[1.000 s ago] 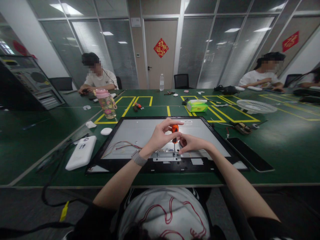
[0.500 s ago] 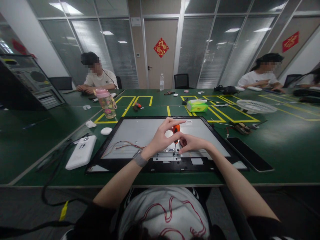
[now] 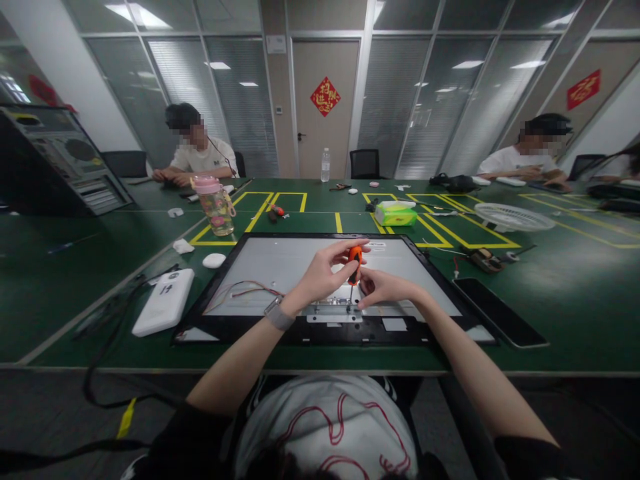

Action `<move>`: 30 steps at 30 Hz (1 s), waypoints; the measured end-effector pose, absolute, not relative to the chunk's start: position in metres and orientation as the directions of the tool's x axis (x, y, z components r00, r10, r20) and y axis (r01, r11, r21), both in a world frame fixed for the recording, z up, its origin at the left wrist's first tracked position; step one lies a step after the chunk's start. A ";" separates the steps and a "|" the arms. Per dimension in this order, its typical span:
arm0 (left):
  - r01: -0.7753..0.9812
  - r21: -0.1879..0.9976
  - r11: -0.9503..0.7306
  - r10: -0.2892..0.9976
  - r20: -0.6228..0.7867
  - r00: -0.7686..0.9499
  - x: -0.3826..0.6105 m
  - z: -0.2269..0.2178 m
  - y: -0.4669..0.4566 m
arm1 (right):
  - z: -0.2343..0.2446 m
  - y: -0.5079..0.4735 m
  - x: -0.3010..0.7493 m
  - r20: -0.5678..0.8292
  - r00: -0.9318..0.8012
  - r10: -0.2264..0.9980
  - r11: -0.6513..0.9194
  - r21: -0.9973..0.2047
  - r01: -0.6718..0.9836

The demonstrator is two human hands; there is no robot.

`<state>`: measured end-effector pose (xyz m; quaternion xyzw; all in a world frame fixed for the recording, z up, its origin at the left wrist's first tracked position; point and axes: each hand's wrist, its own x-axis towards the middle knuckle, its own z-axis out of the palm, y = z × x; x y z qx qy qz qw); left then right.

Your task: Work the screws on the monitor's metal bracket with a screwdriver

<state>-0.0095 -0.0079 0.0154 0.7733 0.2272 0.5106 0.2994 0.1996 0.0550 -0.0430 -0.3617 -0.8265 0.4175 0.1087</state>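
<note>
Screwdriver (image 3: 355,255) handle has tipped a touch twd 1 o'clock vs a sec ago; its tip looks to be at the same spot, down by the metal bracket (image 3: 325,319) nr the 6 o'clock side of the panel (image 3: 425,280). Clock's centred on that panel, 12 pointing away from the person.

L hand (image 3: 323,270): grip closed on the orange/blk handle, thumb on its side, fingers over the top. R hand (image 3: 387,287) is curled just beside the shaft at abt 3 o'clock of it; can't tell from here if that grip's pinching anything.

Containers on the green surface (image 3: 580,280): pink-lidded tumbler (image 3: 216,210) at 10 o'clock, see-thru, pale yellowish inside, can't tell if liquid. Clear bottle (image 3: 325,165), upright at 12, contents unclear. Bright green pack (image 3: 396,213) at 1 o'clock, lying flat, contents hidden. White round openwork piece (image 3: 514,217) at 2. PC case (image 3: 80,153) btwn 9 & 10, side open, boards and drive bays showing inside.
</note>
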 end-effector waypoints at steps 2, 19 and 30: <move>0.068 0.709 -0.702 0.687 0.649 0.328 -0.009 0.014 -0.006 | -0.044 0.055 0.200 -0.124 -0.715 0.688 0.388 -0.770 0.507; 0.214 0.573 -0.791 0.611 0.738 0.285 -0.010 0.013 -0.005 | -0.044 0.054 0.201 -0.130 -0.705 0.697 0.379 -0.768 0.516; 0.246 0.480 -0.842 0.539 0.772 0.336 -0.012 0.013 -0.004 | -0.041 0.053 0.199 -0.126 -0.705 0.698 0.386 -0.763 0.519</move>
